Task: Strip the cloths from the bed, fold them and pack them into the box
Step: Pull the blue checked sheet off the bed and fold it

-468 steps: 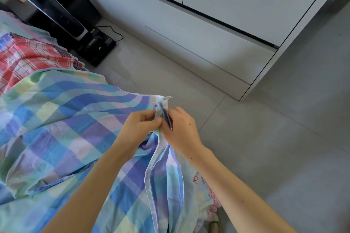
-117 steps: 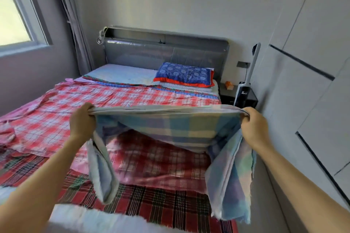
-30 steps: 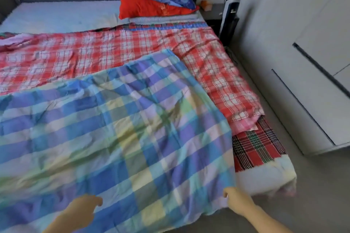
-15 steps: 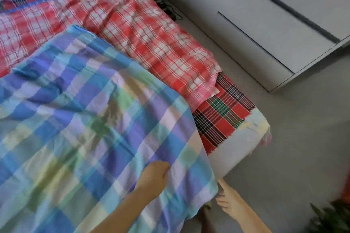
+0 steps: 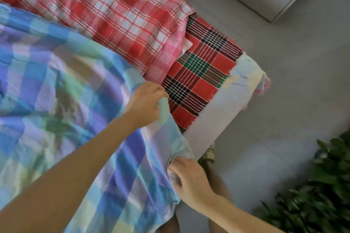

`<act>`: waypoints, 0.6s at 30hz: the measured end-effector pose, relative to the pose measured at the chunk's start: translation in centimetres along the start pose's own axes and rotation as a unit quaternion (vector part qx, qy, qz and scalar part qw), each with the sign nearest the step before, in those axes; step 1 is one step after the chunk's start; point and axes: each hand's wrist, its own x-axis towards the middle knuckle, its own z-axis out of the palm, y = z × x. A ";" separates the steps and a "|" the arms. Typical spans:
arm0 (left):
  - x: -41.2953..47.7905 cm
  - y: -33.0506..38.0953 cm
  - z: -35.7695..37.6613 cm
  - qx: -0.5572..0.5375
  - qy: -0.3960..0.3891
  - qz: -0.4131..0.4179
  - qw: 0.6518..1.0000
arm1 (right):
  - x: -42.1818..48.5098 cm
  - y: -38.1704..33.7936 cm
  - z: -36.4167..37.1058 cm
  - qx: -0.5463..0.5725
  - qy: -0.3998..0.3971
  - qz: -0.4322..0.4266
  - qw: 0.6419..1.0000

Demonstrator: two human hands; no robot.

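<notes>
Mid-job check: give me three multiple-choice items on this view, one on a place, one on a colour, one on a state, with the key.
1. The tartan cloth lies: A) at the bed's corner, partly under the red-white check cloth; B) rolled up in mid-air; C) on top of everything.
2. The top cloth is: A) plain white; B) blue, green and purple check; C) black.
3. The right hand: A) lies flat, open; B) hangs empty; C) grips the top cloth's edge.
Key: 1 A, its edge runs under the red-white check cloth; 2 B, those squares cover it; 3 C, it clenches bunched fabric.
</notes>
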 end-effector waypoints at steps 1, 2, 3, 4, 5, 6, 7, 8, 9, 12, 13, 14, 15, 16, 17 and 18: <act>1.0 -0.1 0.1 0.026 -0.029 0.036 0.999 | -0.2 0.5 1.3 -0.072 -0.025 -0.088 0.993; 1.6 -0.1 0.4 0.061 -0.079 0.065 0.993 | -0.3 0.8 2.4 -0.128 -0.049 -0.146 0.980; 2.1 -0.1 0.8 0.104 -0.148 0.086 0.980 | -0.1 1.0 3.1 -0.159 -0.080 -0.174 0.968; 2.3 0.1 1.1 0.157 -0.242 0.090 0.953 | -0.1 1.3 3.9 -0.182 -0.116 -0.192 0.957; 2.2 0.2 1.5 0.212 -0.328 0.086 0.917 | -0.1 1.4 4.4 -0.189 -0.152 -0.200 0.949; 2.1 0.2 1.6 0.260 -0.392 0.078 0.879 | -0.2 1.5 4.6 -0.178 -0.176 -0.199 0.947; 1.8 0.2 1.6 0.287 -0.426 0.072 0.855 | -0.3 1.4 4.4 -0.133 -0.176 -0.167 0.961; 1.4 0.3 1.5 0.299 -0.439 0.064 0.845 | -0.4 1.4 4.1 -0.061 -0.151 -0.099 0.982; 1.0 0.1 1.5 0.302 -0.433 0.058 0.848 | -0.3 1.5 3.7 -0.002 -0.089 -0.007 0.996; -0.5 -0.6 1.6 0.299 -0.410 0.043 0.861 | 1.1 2.9 2.3 -0.025 0.176 0.241 0.954; -1.2 -0.9 1.9 0.300 -0.411 0.039 0.860 | 1.7 3.7 1.9 -0.020 0.200 0.310 0.929; -1.7 -1.0 2.0 0.302 -0.413 0.036 0.858 | 2.5 4.1 1.3 0.029 0.178 0.379 0.908; -2.2 -1.2 2.2 0.307 -0.415 0.038 0.855 | 3.4 4.5 1.2 0.090 0.143 0.423 0.890; -2.5 -1.3 2.3 0.311 -0.420 0.041 0.852 | 4.2 4.5 1.1 0.125 0.094 0.446 0.881; -2.7 -1.4 2.5 0.312 -0.424 0.045 0.849 | 4.9 4.5 1.3 0.124 0.050 0.444 0.886; -2.6 -1.3 2.7 0.312 -0.422 0.053 0.850 | 5.5 4.4 1.7 0.116 0.011 0.438 0.892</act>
